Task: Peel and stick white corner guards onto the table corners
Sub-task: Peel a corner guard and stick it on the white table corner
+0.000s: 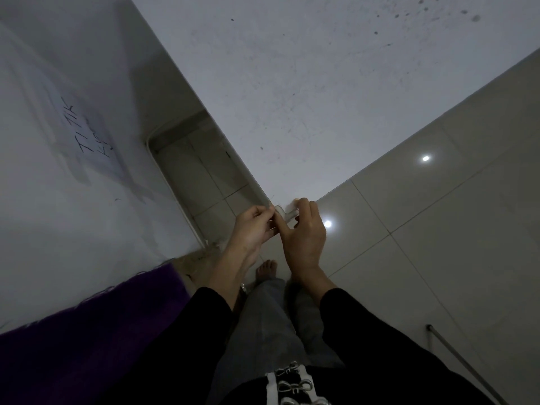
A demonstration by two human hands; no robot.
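You are holding the guard [287, 211] against the near corner of the scuffed white surface [321, 83]. Right hand [305, 238]: fingers curling round it. Left hand [257, 226]: fingers pinching its left end. The tiled floor [438, 244] is reflecting two lights. A purple cloth [87, 331] is lying lower left.

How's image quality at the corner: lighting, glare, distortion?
Head view: dim, grey; two bright glare spots on the glossy floor tiles; wide-angle bends the table edges; the corner guard is small, low-contrast, partly hidden between left hand and right hand.
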